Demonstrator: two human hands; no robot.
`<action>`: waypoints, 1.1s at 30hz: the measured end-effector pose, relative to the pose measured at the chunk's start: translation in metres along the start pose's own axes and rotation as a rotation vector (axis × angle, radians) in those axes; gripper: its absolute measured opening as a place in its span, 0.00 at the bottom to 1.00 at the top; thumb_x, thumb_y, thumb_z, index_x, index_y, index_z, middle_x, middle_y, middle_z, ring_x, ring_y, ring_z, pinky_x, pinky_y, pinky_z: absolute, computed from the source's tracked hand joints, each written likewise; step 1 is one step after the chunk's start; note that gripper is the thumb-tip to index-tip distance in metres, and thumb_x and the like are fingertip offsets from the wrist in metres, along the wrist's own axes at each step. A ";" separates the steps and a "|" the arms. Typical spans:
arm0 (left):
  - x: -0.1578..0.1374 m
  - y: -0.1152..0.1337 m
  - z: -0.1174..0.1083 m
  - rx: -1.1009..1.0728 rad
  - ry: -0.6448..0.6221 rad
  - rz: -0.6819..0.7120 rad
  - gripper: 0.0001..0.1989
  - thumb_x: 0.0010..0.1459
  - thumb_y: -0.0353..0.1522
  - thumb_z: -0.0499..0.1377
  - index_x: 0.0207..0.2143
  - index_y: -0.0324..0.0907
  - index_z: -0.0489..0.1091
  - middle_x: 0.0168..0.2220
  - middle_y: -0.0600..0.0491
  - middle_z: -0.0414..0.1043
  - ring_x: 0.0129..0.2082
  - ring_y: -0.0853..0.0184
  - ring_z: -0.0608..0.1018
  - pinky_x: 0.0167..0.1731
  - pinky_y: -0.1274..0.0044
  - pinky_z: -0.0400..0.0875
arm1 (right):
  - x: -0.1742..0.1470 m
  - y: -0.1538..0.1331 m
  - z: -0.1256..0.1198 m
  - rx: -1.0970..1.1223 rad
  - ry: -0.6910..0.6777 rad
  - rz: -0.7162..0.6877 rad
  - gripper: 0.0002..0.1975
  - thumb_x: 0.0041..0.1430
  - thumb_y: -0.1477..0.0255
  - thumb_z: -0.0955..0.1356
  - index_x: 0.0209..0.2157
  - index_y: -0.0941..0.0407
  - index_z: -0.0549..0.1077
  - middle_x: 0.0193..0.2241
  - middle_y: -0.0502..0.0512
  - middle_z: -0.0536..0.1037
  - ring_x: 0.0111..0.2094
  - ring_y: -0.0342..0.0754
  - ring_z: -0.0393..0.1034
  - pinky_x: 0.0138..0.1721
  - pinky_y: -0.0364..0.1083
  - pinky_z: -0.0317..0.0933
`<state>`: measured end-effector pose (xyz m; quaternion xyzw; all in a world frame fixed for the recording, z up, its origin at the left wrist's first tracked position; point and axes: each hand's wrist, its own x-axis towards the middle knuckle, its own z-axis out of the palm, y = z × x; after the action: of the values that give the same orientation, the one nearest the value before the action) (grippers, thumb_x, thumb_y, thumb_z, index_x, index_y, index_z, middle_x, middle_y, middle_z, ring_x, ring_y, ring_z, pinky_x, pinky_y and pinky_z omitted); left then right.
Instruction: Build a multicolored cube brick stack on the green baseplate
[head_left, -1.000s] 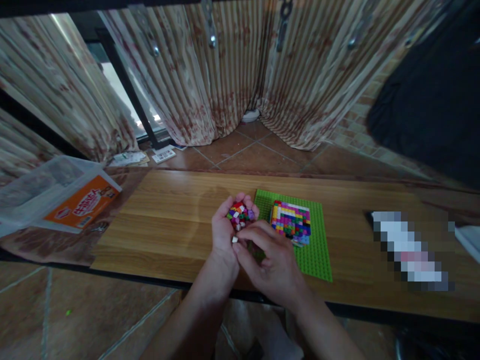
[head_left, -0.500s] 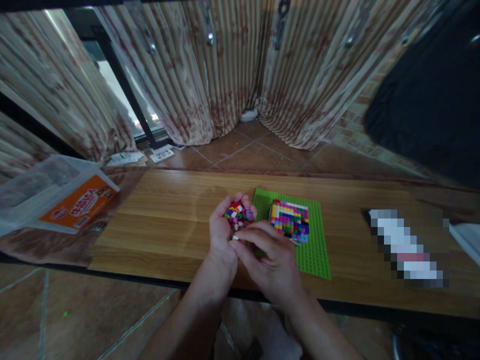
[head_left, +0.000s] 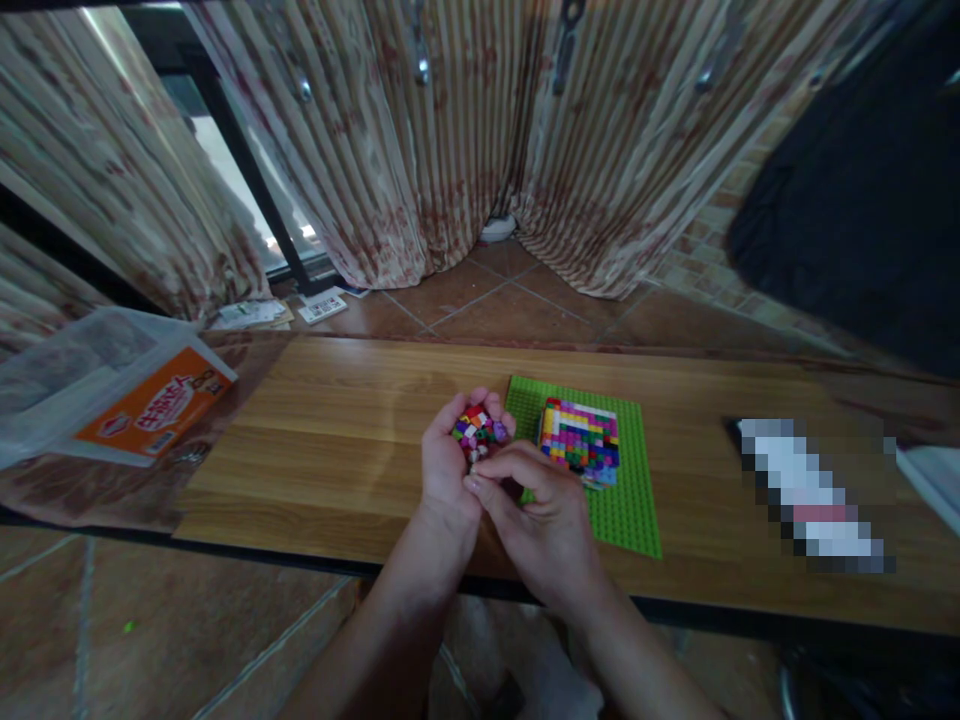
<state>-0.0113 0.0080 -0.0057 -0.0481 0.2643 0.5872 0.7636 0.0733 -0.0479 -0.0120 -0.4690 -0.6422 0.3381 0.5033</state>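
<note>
Small bricks (head_left: 476, 432) lie heaped in the cupped left hand (head_left: 444, 465) in my head view, just left of the green baseplate (head_left: 634, 500), that grip half open beneath them. I see the right hand (head_left: 547, 515) partly covering the baseplate's left side, its grip pinched together at the left palm, though I cannot tell whether it holds a brick. On the baseplate, atop the counter (head_left: 337, 440), stands a multicoloured brick block (head_left: 581, 437).

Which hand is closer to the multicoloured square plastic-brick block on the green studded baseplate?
Right: the right hand is by the near-left corner of the multicoloured block; the left hand is farther left, cupping small colourful plastic bricks.
</note>
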 end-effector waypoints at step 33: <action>0.000 0.008 0.001 -0.093 -0.068 -0.126 0.14 0.64 0.28 0.47 0.24 0.38 0.61 0.19 0.58 0.57 0.14 0.81 0.61 0.13 0.88 0.58 | 0.000 0.002 -0.027 0.094 0.053 0.094 0.03 0.55 0.73 0.71 0.32 0.51 0.79 0.29 0.49 0.79 0.29 0.43 0.72 0.32 0.43 0.67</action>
<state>-0.0179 0.0104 -0.0029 -0.0799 0.2071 0.5509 0.8046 0.0999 -0.0478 -0.0069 -0.4831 -0.5893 0.3786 0.5253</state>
